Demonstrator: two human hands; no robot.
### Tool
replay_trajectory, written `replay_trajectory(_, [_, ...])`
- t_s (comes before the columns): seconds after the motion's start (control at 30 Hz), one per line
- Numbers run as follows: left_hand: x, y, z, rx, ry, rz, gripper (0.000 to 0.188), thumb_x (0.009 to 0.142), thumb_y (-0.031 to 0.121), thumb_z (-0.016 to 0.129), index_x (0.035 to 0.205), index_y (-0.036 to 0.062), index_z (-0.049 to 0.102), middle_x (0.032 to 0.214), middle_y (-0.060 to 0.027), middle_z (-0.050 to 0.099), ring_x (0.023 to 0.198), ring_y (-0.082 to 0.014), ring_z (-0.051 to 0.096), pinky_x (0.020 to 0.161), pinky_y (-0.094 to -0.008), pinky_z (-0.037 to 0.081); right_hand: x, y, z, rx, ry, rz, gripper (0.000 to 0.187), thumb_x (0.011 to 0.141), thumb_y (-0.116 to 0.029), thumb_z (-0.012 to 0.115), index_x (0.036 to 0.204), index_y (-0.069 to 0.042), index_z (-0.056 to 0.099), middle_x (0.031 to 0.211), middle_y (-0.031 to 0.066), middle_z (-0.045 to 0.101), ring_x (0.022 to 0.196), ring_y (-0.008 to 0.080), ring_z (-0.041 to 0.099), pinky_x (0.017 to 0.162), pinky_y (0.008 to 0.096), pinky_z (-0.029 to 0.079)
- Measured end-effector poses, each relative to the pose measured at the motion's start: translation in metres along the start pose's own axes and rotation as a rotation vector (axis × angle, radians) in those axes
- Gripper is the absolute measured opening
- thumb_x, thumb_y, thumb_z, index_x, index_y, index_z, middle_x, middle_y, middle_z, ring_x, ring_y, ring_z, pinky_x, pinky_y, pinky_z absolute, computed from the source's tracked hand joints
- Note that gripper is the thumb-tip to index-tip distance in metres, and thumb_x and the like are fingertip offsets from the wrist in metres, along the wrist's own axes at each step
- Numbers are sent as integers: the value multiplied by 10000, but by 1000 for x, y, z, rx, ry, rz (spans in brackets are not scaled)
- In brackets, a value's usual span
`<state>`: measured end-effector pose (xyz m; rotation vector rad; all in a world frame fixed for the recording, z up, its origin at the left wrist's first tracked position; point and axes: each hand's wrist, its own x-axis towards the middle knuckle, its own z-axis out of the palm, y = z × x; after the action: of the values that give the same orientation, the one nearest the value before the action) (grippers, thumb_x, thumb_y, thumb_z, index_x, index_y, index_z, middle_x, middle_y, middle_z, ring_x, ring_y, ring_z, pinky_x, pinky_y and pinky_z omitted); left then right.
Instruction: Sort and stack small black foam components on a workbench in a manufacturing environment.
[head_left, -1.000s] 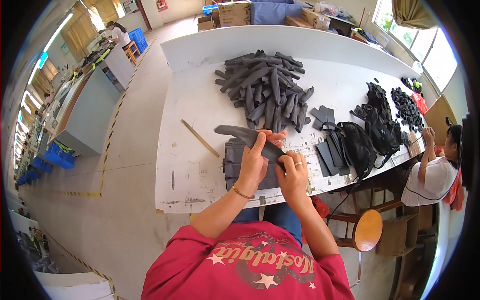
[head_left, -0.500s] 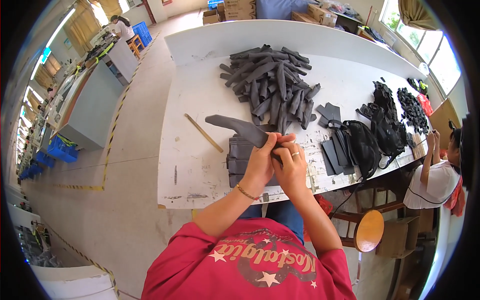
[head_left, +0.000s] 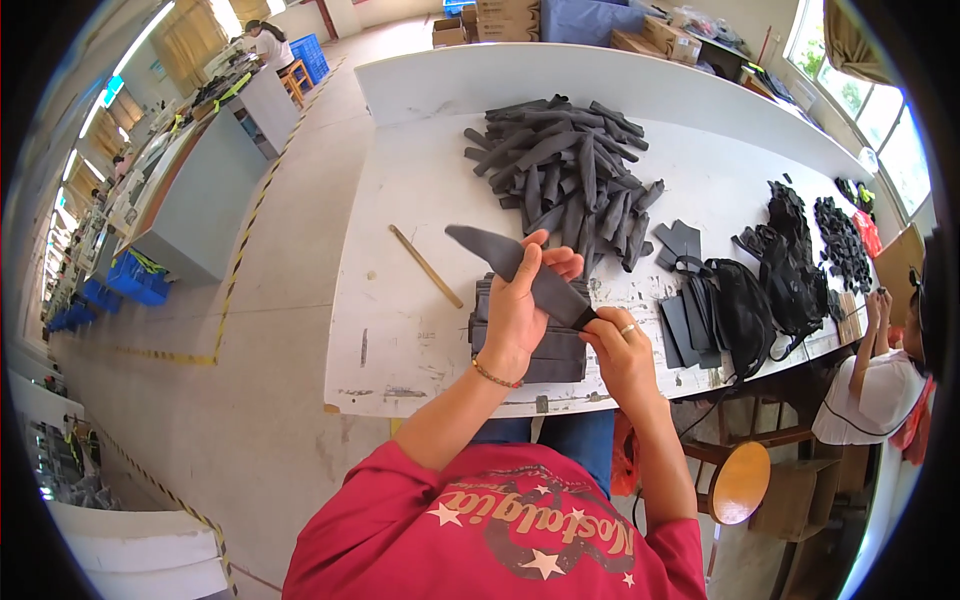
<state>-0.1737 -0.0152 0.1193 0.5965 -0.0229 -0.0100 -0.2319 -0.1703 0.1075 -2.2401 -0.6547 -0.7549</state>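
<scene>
Now baring more gray fabric sleeve (head_left: 560, 297) for handling near the tabletop's (head_left: 410, 320) front edge, loosely grasping with thumb and fingers of the left hand (head_left: 516, 318), pinching its end with the right hand (head_left: 625, 360).

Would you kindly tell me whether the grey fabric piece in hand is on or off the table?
Off: the left hand and right hand hold the grey fabric piece raised above the grey fabric stack.

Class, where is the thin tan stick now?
In the head view, the thin tan stick lies on the white table, left of the left hand and the dark grey stack.
</scene>
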Motion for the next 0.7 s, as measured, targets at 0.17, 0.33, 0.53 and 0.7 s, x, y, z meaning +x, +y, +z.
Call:
replay_trajectory(0.17, [-11, -14, 4, -51, -105, -52, 316, 1003, 297, 561, 1152, 20, 594, 894, -91, 691, 946, -269, 684, 871, -384, 532, 12, -4, -4, 34, 44, -91, 208, 726, 51, 744, 888, 4, 622, 941, 121, 611, 757, 313, 610, 630, 388, 500])
replay_trajectory(0.33, [-18, -22, 2, -76, -184, -10, 307, 1003, 307, 553, 1123, 29, 601, 859, -86, 683, 1016, -314, 673, 929, -400, 503, 14, -2, -2, 57, 78, -118, 207, 722, 57, 740, 885, 3, 624, 946, 122, 614, 738, 299, 606, 614, 379, 494])
replay_trajectory(0.53, [-22, -31, -3, -105, -175, -41, 306, 1002, 310, 553, 1123, 33, 601, 869, -90, 683, 1078, -344, 651, 945, -410, 498, 13, 1, 3, 82, 80, -109, 190, 727, 51, 735, 878, 3, 632, 947, 120, 619, 729, 284, 606, 606, 365, 495])
replay_trajectory(0.7, [-23, -37, -3, -129, -161, -49, 321, 1000, 318, 554, 1134, 30, 596, 882, -91, 681, 1091, -346, 645, 959, -416, 491, 9, 3, 7, 75, 69, -95, 189, 732, 47, 730, 890, 2, 637, 948, 120, 621, 746, 284, 613, 611, 371, 499])
